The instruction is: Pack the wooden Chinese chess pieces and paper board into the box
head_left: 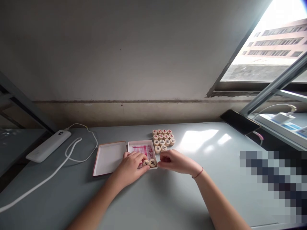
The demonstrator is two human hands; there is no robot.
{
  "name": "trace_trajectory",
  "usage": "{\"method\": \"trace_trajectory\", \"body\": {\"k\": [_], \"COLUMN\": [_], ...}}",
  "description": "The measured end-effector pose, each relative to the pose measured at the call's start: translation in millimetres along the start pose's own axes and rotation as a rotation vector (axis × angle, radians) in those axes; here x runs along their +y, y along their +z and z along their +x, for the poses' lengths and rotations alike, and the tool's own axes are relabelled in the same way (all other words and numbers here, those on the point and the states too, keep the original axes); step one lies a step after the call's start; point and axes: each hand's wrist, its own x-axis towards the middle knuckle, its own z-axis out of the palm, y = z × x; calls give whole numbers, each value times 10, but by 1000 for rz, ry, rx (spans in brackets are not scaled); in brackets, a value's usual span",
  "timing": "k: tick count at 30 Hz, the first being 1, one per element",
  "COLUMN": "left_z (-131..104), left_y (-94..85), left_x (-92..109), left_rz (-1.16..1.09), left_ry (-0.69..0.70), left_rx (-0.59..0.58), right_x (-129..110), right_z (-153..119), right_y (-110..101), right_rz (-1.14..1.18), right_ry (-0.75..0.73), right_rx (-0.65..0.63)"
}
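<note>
A shallow white box (154,151) lies on the table with a red-printed sheet in its bottom. Two round wooden Chinese chess pieces (153,163) with black characters sit at its near right corner. My left hand (131,166) reaches over the box's near side, its thumb and index finger closed around the left one of these pieces. Just beyond the right wall, my right hand (176,161) is curled closed; anything inside its fingers is hidden. Behind it, several more Chinese chess pieces (164,136) stand in rows, red characters at the back and black ones in front.
Left of the box lies its open lid (109,158). A white power bank (49,145) with a white cable (52,174) rests at the far left. A dark phone (242,122) leans by the right frame, near a power strip (275,123). The wall bounds the table's back.
</note>
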Motion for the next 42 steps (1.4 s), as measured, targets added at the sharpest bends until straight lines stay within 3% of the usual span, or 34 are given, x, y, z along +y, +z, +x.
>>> {"method": "trace_trajectory", "body": {"k": [7,12,15,17,19,25,28,31,35,37,39,42], "left_z": [16,11,24,32,38,44,44,39,21,11,5,3], "left_y": [-81,-75,-55,-46,-38,-12,-8,-16,-20,1,36,82], "left_x": [129,159,111,61,11,-41,-32,-12,49,83,107,118], "left_rz": [-264,-346,-336,-336,-356,-351,-346,-321,-252,-222,-214,-219], "left_ry": [-40,-46,-60,-109,-147,-122,-130,-139,-107,-52,8,79], "left_rx": [98,132,245,302,329,347,337,314,296,304,316,323], "right_x": [-151,-174,-25,115,244,433,477,470,264,102,-43,-148], "right_z": [-18,-12,-29,-40,-44,17,48,47,32,32,38,50], "right_y": [79,55,-94,-208,-291,-275,-243,-252,-215,-133,-25,86], "right_rz": [100,96,121,102,51,49,31,-56,-46,74,190,287], "right_ry": [-163,-196,-139,-32,103,292,332,335,143,-11,-138,-220], "right_rx": [92,146,270,426,492,227,212,303,479,403,246,104]}}
